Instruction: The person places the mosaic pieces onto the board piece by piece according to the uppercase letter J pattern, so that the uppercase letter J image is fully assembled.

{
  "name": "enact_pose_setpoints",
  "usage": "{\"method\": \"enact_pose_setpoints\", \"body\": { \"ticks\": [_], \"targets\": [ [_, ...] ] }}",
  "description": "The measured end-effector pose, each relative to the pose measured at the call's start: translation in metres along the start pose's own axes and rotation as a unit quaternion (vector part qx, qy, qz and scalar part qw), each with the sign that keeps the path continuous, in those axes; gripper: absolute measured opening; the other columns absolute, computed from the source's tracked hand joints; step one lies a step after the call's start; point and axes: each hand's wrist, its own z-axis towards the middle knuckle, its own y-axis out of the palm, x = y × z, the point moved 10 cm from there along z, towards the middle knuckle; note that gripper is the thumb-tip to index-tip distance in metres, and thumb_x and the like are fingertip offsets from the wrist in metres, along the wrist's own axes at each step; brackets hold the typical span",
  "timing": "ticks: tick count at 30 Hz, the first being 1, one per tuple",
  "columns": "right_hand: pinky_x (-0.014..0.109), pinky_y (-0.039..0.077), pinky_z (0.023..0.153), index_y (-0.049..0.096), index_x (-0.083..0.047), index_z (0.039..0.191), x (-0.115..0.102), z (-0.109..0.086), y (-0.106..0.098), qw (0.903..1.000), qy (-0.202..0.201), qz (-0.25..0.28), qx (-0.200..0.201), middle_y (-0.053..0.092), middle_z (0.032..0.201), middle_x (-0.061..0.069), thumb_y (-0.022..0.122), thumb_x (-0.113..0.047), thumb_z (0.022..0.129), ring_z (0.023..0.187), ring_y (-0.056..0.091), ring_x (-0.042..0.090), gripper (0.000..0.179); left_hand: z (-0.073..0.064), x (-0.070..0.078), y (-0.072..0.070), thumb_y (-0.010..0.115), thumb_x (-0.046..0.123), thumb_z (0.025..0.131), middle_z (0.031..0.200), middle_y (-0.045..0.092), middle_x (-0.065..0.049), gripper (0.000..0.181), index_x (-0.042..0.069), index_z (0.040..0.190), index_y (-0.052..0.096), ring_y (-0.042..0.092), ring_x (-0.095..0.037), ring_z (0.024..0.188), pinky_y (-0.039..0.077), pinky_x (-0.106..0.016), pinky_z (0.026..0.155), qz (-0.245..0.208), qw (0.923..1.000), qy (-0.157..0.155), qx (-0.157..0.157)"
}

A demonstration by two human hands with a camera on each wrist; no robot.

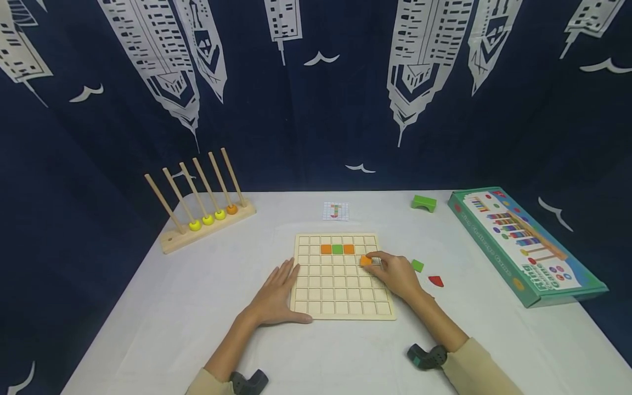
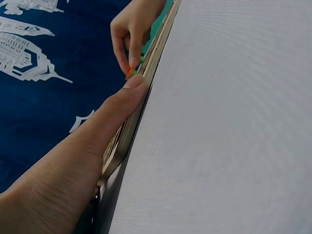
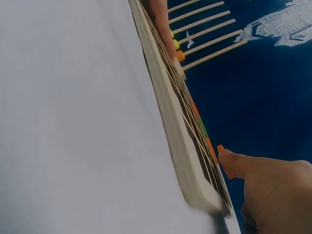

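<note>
Three tiles point(image 1: 337, 249) line the board point(image 1: 340, 307). Your right hand point(image 1: 396, 275) pinches an orange tile point(image 1: 365, 260) over its right side, fingertips only, likely keeping the underside free; your left hand point(image 1: 273, 296), fingers straight, probably steadies the near-left corner.

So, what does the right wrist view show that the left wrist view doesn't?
Only the right wrist view shows the peg stand, with yellow and orange beads on it.

Only the left wrist view shows a strip of the green box, behind the right hand.

Both show the wooden board from a low side angle, the white tabletop, the dark blue curtain, part of the left hand, and the right hand pinching an orange tile.
</note>
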Motion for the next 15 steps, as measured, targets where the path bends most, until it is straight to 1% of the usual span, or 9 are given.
{"method": "enact_pose_setpoints", "body": {
  "ticks": [8, 11, 15],
  "targets": [
    [0.022, 0.021, 0.041, 0.069, -0.012, 0.105, -0.024, 0.015, 0.022, 0.9994, -0.017, 0.023, -0.018, 0.028, 0.046, -0.01, 0.071, -0.035, 0.081, 0.045, 0.02, 0.005, 0.034, 0.0, -0.003, 0.002, 0.056, 0.087, 0.052, 0.154, 0.006, -0.012, 0.132, 0.005, 0.147, 0.016, 0.001, -0.021, 0.14, 0.005, -0.037, 0.112, 0.007, 0.9999, -0.01, -0.006],
    [0.021, 0.02, 0.04, 0.069, -0.01, 0.105, -0.03, 0.02, 0.029, 0.9992, -0.021, 0.029, -0.02, 0.026, 0.046, -0.01, 0.072, -0.035, 0.08, 0.044, 0.018, 0.005, 0.036, 0.001, -0.003, 0.002, 0.056, 0.087, 0.052, 0.154, 0.006, -0.012, 0.132, 0.004, 0.147, 0.017, 0.002, -0.021, 0.14, 0.006, -0.038, 0.112, 0.008, 0.9999, -0.007, -0.005],
    [0.021, 0.02, 0.04, 0.07, -0.009, 0.104, -0.036, 0.026, 0.036, 0.9988, -0.026, 0.035, -0.024, 0.027, 0.046, -0.01, 0.073, -0.035, 0.079, 0.044, 0.019, 0.005, 0.037, 0.0, -0.002, 0.001, 0.055, 0.087, 0.052, 0.154, 0.007, -0.012, 0.132, 0.004, 0.147, 0.017, 0.002, -0.021, 0.14, 0.006, -0.038, 0.112, 0.011, 0.9999, -0.003, -0.004]
  ]
}}
